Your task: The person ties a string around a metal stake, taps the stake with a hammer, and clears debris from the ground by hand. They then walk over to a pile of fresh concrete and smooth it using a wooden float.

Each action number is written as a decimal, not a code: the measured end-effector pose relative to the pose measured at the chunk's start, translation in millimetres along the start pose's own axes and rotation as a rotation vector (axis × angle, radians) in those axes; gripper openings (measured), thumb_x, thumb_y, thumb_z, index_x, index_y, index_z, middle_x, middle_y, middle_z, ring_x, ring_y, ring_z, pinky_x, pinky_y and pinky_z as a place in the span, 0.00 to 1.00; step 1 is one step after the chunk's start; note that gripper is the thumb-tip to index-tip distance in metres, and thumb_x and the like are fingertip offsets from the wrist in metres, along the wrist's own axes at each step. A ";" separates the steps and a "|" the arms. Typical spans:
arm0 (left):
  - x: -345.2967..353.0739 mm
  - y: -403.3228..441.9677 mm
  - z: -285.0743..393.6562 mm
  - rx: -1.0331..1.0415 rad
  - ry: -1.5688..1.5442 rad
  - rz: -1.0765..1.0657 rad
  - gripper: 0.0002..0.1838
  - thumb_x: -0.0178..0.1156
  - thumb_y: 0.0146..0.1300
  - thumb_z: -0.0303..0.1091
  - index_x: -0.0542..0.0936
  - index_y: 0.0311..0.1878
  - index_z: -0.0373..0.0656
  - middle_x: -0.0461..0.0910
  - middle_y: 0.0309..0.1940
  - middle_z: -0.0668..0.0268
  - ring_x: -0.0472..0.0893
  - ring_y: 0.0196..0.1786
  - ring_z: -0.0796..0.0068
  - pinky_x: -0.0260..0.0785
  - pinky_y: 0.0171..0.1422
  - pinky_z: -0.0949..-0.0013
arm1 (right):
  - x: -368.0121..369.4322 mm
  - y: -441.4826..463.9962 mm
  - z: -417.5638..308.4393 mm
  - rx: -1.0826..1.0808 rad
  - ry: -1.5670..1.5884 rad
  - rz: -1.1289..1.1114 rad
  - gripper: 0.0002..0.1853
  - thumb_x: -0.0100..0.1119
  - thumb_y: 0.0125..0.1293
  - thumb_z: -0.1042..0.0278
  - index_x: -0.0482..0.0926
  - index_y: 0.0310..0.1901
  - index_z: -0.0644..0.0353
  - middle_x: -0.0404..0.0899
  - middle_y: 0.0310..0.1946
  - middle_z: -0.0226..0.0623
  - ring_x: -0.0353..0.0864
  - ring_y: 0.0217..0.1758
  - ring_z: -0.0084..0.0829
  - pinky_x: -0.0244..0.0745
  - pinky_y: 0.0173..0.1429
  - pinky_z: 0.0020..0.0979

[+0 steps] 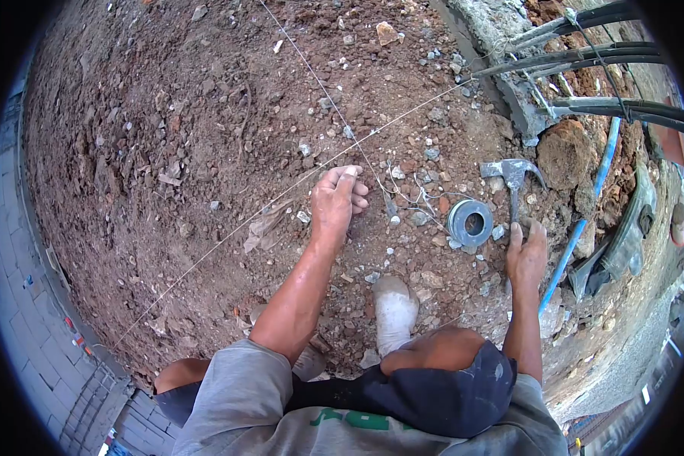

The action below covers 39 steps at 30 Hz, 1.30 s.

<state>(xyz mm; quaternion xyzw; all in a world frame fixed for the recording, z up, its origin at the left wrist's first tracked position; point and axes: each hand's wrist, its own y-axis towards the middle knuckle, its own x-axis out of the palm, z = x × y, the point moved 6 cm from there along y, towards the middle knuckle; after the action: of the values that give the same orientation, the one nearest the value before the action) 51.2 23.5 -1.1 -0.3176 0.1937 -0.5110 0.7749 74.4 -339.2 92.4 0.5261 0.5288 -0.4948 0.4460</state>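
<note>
The person squats over the reddish, stony soil (167, 137), left hand (340, 199) near the middle of the scene with fingers curled in and thumb drawn against them; from here I can't tell whether they pinch any string. Just beyond that hand, a long taut string (416, 112) crosses a second string (308, 65). Over to the right, the right hand (527, 254) lies along the handle of a hammer (514, 173), its head pointing to the far side; how firmly it grips, I can't tell. A grey spool (458, 223) sits between the two hands, left of the hammer
</note>
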 end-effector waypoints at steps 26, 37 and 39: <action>-5.9 -10.1 -10.6 0.027 0.196 -0.278 0.14 0.55 0.69 0.41 0.81 0.45 0.39 0.80 0.27 0.68 0.73 0.22 0.83 0.66 0.28 0.76 | 43.4 90.5 -147.5 -0.269 0.111 -0.309 0.52 0.75 0.48 0.58 0.54 0.74 0.47 0.56 0.69 0.55 0.62 0.70 0.55 0.63 0.72 0.47; -53.8 -147.2 -19.8 -0.211 -0.135 0.007 0.11 0.54 0.69 0.35 0.79 0.48 0.39 0.83 0.31 0.66 0.78 0.28 0.82 0.72 0.33 0.75 | -12.8 -37.2 -152.8 -0.166 0.165 -0.627 0.32 0.64 0.62 0.56 0.69 0.63 0.64 0.68 0.63 0.58 0.68 0.66 0.51 0.61 0.70 0.44; -65.4 -191.3 -6.0 -0.225 -0.189 0.052 0.12 0.55 0.68 0.33 0.79 0.49 0.38 0.83 0.32 0.64 0.78 0.28 0.82 0.73 0.35 0.74 | -24.7 -93.3 -146.1 -0.108 0.267 -0.996 0.26 0.62 0.63 0.55 0.74 0.58 0.62 0.77 0.54 0.54 0.78 0.55 0.48 0.71 0.61 0.42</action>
<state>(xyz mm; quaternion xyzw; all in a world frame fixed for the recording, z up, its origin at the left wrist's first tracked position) -106.8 28.7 125.1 -0.4438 0.1842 -0.4335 0.7623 -10.4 -193.0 138.4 0.2457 0.7920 -0.5476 0.1115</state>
